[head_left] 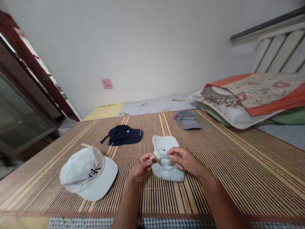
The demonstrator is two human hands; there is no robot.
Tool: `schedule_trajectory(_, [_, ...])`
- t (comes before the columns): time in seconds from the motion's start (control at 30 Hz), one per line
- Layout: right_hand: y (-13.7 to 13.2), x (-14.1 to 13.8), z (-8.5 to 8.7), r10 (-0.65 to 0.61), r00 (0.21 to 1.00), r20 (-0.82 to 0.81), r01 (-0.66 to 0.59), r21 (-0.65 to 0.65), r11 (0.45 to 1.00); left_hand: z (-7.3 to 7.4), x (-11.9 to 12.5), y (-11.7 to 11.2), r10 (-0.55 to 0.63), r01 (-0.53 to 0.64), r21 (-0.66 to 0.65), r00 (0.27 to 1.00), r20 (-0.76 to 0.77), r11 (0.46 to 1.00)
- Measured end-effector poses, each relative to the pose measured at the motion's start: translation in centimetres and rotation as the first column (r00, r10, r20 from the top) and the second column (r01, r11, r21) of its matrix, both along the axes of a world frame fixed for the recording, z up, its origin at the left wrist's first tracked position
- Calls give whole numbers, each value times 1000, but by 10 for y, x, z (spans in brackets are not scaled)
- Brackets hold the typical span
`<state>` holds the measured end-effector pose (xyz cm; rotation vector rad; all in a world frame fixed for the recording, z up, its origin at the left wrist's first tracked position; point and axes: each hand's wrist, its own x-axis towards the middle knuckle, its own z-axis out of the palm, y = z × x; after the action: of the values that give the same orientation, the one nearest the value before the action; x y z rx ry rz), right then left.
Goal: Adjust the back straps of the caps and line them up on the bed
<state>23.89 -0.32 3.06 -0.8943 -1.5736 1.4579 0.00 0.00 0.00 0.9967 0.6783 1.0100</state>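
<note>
A pale blue-white cap (166,173) lies on the striped mat in front of me, its brim pointing away. My left hand (140,167) is closed at the cap's left side, pinching a small brown-ended tab of its strap between thumb and fingers. Over the right part of the same cap, my right hand (184,161) has thumb and index finger drawn together on its thin fabric or strap; exactly what they pinch is partly hidden. Left of my left hand rests a white cap (81,168) with black letters on its front.
A navy cap (124,135) and a grey cap (187,120) lie farther back on the woven mat (147,124). Pillows (226,106) with an orange-edged cloth (269,90) are piled at right. A pink note (107,84) sticks to the wall behind.
</note>
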Motion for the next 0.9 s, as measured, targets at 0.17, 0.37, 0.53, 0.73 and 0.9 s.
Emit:
schedule_trajectory(0.17, [-1, -3, -2, 16, 1000, 13, -16, -4, 1000, 0, 1, -2, -3, 3, 7, 1000, 1, 1000])
schedule_trajectory(0.37, [-2, -4, -5, 37, 999, 33, -37, -15, 999, -3, 3, -1, -14, 14, 11, 1000, 8, 1000])
schedule_trajectory(0.53, [-3, -5, -3, 45, 996, 81, -44, -10, 999, -4, 3, -1, -21, 21, 14, 1000, 3, 1000])
schedule_trajectory(0.73, [-3, -6, -4, 40, 990, 134, -36, -28, 999, -4, 4, -2, -44, 44, 22, 999, -6, 999])
schedule_trajectory(0.9, [-4, -7, -5, 46, 985, 164, -38, -53, 998, -5, 4, -2, -60, 61, 28, 998, -17, 998])
